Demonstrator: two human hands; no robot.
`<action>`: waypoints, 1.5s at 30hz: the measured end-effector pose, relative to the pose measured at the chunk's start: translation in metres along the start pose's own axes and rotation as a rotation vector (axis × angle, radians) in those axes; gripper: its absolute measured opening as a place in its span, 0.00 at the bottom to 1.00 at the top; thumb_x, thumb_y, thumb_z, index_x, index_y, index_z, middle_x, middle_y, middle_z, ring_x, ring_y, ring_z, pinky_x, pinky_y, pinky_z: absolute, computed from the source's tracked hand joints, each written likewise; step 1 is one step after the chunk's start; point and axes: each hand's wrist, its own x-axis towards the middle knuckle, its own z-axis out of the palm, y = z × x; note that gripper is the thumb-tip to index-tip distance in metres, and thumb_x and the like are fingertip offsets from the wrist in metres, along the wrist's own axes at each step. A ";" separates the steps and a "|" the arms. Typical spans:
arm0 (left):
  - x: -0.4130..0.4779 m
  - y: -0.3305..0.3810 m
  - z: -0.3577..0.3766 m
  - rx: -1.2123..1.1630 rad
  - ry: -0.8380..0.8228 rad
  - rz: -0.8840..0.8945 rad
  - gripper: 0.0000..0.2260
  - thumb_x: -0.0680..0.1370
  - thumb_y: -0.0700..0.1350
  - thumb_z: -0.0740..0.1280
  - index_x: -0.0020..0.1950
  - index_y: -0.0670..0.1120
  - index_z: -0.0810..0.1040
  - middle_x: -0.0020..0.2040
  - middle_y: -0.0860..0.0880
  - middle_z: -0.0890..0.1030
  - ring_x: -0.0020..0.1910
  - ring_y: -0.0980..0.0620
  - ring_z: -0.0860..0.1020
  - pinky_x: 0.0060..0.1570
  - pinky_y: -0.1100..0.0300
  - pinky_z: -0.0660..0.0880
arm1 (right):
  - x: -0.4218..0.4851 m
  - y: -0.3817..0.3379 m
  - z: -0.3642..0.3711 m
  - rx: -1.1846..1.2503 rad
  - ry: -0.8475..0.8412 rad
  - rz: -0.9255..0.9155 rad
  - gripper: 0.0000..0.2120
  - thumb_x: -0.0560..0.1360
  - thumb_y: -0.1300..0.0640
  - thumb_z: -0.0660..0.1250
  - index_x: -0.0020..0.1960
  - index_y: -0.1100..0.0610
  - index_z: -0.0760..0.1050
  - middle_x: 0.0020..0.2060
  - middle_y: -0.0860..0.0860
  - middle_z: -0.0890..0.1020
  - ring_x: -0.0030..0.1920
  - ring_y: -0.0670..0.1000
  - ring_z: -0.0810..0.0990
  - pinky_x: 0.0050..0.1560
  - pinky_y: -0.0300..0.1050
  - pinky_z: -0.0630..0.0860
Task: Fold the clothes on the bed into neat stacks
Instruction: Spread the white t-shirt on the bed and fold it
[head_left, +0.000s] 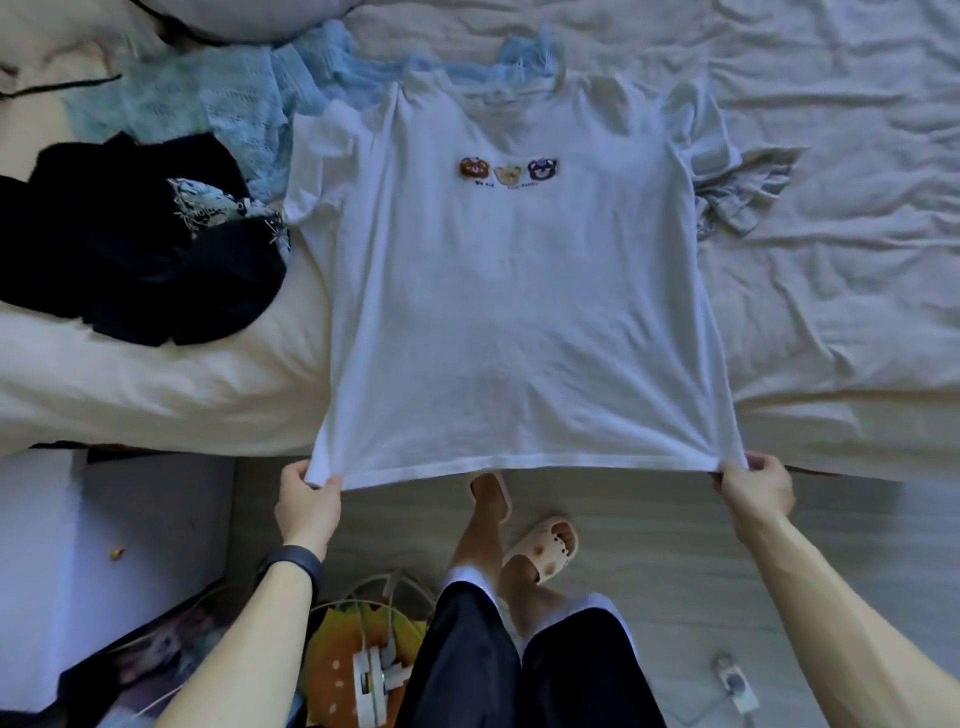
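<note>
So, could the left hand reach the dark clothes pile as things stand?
Probably not yet: the left hand pinches the white T-shirt by its hem; once freed, only bare bedding lies before the dark clothes.

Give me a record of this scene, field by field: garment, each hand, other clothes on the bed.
garment: white T-shirt with three bear faces, spread flat on the cream bed sheet
left hand: pinches the hem's left corner
right hand: pinches the hem's right corner
other clothes: dark navy crumpled heap and pale blue knitted garment, to its left
</note>
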 end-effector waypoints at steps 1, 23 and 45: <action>0.000 0.004 0.002 0.087 -0.005 0.004 0.21 0.79 0.41 0.67 0.71 0.44 0.68 0.65 0.40 0.76 0.59 0.39 0.75 0.57 0.48 0.73 | -0.005 -0.005 0.002 -0.096 0.004 0.012 0.19 0.78 0.57 0.68 0.66 0.63 0.73 0.60 0.63 0.80 0.62 0.65 0.78 0.66 0.58 0.74; 0.099 0.224 0.192 0.873 0.029 1.152 0.32 0.80 0.69 0.47 0.82 0.60 0.47 0.83 0.52 0.47 0.81 0.49 0.46 0.78 0.43 0.44 | 0.064 -0.185 0.134 -0.934 -0.004 -0.929 0.34 0.79 0.29 0.45 0.82 0.37 0.42 0.82 0.43 0.39 0.81 0.47 0.37 0.80 0.58 0.41; -0.038 0.426 0.344 0.920 -0.303 0.960 0.28 0.81 0.66 0.49 0.78 0.68 0.43 0.82 0.57 0.45 0.81 0.49 0.44 0.73 0.33 0.50 | 0.223 -0.409 0.019 0.275 -0.028 -0.535 0.10 0.79 0.45 0.62 0.42 0.47 0.70 0.36 0.43 0.76 0.36 0.41 0.73 0.35 0.33 0.67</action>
